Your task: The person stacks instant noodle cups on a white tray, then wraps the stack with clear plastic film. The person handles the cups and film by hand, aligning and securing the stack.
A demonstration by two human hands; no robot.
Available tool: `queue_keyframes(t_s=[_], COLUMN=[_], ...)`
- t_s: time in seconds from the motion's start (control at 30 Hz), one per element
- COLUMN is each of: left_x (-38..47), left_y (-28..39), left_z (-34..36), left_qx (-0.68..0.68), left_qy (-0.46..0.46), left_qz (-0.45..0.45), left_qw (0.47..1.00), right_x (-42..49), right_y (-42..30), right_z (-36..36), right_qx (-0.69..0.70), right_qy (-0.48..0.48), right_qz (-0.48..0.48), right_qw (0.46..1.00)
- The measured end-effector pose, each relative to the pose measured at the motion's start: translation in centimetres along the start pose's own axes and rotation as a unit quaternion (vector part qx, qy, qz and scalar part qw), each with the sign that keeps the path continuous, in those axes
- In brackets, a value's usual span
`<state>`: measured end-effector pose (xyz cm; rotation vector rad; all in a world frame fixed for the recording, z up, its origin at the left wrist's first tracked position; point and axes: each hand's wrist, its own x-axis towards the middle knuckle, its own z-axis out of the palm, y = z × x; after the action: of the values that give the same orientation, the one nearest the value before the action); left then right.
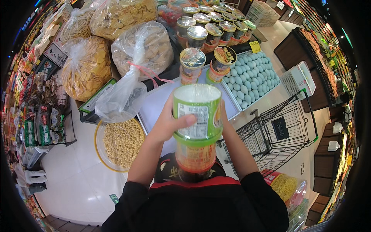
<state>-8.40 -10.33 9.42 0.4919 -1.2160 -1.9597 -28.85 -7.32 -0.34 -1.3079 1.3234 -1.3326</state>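
A tall stack of instant-food cups (198, 116) is upright between my hands, close to my chest. Its top cup is green with a white end and a printed label, and an orange cup (195, 156) shows beneath it. My left hand (171, 123) wraps the green cup, thumb across the label. My right hand (224, 119) is on the cup's other side, its fingers mostly hidden behind it. Just beyond stand two more stacks of cups, one left (192, 65) and one right (221, 63), at the far end of a white tray (158, 116).
Rows of lidded cups (214, 27) stand farther back. Pale blue eggs (250, 76) fill a tray at the right, near a shopping cart (272, 136). Knotted bags of snacks (145, 49) bulge at the left, above a round tub of yellowish beans or nuts (124, 143).
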Motion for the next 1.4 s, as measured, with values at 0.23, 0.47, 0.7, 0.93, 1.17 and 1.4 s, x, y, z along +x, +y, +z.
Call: queue_keyframes(t_s=[0.23,0.47,0.7,0.93,1.17,1.4], left_x=[2.4,4.2,3.0,-4.6,-13.8,-10.4], left_y=[-4.5,-8.9,-12.2,-14.5,-12.3,-12.4], left_z=[-5.5,-9.1,-13.4,-10.7,-5.7,-5.0], left_qx=[-0.083,-0.123,-0.159,0.186,0.074,0.417], left_qy=[0.083,0.152,0.204,0.168,0.084,0.271], left_qz=[-0.117,-0.158,-0.251,-0.137,-0.154,-0.082], left_qw=[0.986,0.968,0.933,0.958,0.982,0.864], right_x=[-2.6,-1.2,-2.3,-3.4,-5.5,-5.4], right_y=[5.4,10.3,14.6,18.0,20.8,21.7], right_z=[1.5,1.4,3.2,2.4,2.4,2.5], right_qx=[-0.019,0.040,0.008,-0.114,-0.131,-0.010], right_qy=[-0.054,-0.196,-0.220,-0.280,-0.389,-0.434], right_qz=[0.068,0.181,0.194,0.232,0.337,0.418], right_qw=[0.996,0.963,0.956,0.925,0.847,0.798])
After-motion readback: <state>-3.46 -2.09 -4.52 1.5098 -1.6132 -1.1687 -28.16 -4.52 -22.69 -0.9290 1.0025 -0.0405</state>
